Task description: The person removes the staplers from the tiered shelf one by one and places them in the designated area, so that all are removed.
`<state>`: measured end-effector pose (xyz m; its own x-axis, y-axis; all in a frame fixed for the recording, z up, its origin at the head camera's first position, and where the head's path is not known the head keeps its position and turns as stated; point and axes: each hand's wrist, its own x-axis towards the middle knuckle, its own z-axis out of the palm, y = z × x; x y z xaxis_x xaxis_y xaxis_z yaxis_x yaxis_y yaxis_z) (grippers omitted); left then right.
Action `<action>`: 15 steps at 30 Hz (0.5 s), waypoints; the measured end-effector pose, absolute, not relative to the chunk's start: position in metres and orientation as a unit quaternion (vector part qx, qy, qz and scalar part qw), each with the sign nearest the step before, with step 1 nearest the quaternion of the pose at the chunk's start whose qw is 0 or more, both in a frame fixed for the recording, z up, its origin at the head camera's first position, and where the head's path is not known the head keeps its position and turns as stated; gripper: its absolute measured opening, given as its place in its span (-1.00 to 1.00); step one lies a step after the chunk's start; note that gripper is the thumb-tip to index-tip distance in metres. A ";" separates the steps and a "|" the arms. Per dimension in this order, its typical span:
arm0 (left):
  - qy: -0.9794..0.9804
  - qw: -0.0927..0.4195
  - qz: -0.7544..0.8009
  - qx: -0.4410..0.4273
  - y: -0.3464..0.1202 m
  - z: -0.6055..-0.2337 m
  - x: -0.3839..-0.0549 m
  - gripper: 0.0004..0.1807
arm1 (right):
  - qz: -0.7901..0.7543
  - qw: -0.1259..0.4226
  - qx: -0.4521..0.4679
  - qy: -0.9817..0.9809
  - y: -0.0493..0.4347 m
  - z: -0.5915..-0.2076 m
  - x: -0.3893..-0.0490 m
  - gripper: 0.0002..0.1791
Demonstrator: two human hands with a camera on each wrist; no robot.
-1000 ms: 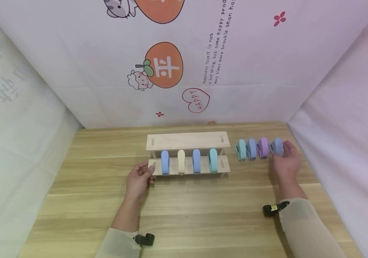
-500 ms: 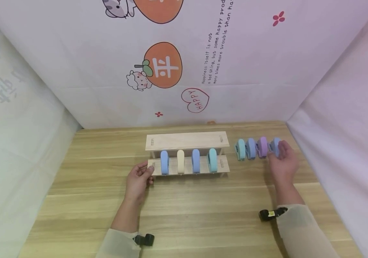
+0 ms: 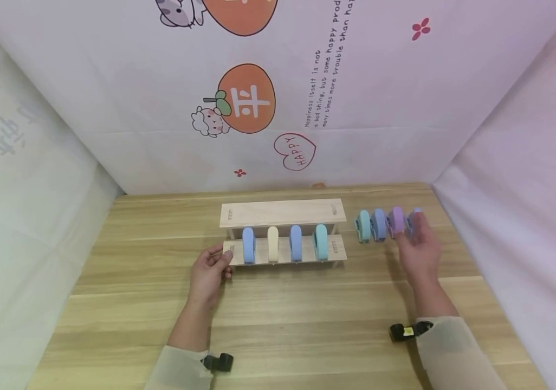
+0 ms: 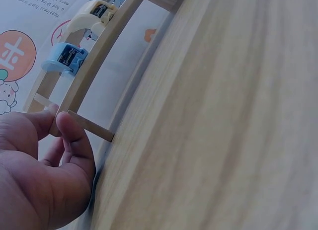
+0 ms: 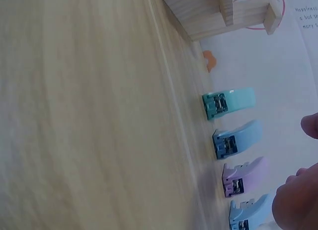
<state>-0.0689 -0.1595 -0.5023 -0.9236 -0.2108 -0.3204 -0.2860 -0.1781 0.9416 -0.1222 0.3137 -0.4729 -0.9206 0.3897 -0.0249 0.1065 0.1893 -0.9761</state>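
My left hand (image 3: pixel 208 273) pinches the left end of the lower step of a two-step wooden rack (image 3: pixel 283 213), thumb on top and fingers beneath. On that step stand small pastel stapler-like devices: blue (image 3: pixel 249 245), cream (image 3: pixel 273 244), another blue (image 3: pixel 296 243) and teal (image 3: pixel 321 242). Right of the rack, my right hand (image 3: pixel 419 257) hovers, fingers apart and holding nothing, near the right end of a row of similar devices on the table: teal (image 3: pixel 363 226), blue (image 3: pixel 379 224), purple (image 3: pixel 395 221) and a blue one (image 5: pixel 248 213) partly hidden by the hand in the head view.
The wood-grain table (image 3: pixel 288 325) runs under everything. A white printed cloth (image 3: pixel 375 151) hangs behind it, with more white cloth at both sides. The rack's upper step bears no device. Both wrists wear black camera mounts (image 3: pixel 219 362).
My right hand has moved slightly left, from around the rightmost blue device toward the purple one. The devices stay where they were; my left hand keeps its grip on the rack.
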 end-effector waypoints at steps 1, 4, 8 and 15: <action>0.641 0.025 0.742 -0.194 -0.159 -0.503 -0.069 -0.55 | 0.614 0.113 -0.160 -0.765 0.312 -0.472 -0.121 -0.15; 0.641 0.024 0.741 -0.197 -0.159 -0.503 -0.069 -0.55 | 0.608 0.107 -0.155 -0.771 0.307 -0.468 -0.118 -0.14; 0.642 0.023 0.740 -0.199 -0.158 -0.504 -0.069 -0.55 | 0.610 0.111 -0.144 -0.772 0.301 -0.466 -0.114 -0.16; 0.644 0.022 0.740 -0.195 -0.158 -0.502 -0.070 -0.51 | 0.636 0.122 -0.121 -0.752 0.280 -0.466 -0.104 -0.21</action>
<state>-0.0700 -0.1576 -0.5022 -0.9233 -0.2173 -0.3167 -0.2838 -0.1695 0.9438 -0.1044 0.2804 -0.4656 -0.9406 0.3383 0.0297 0.0268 0.1609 -0.9866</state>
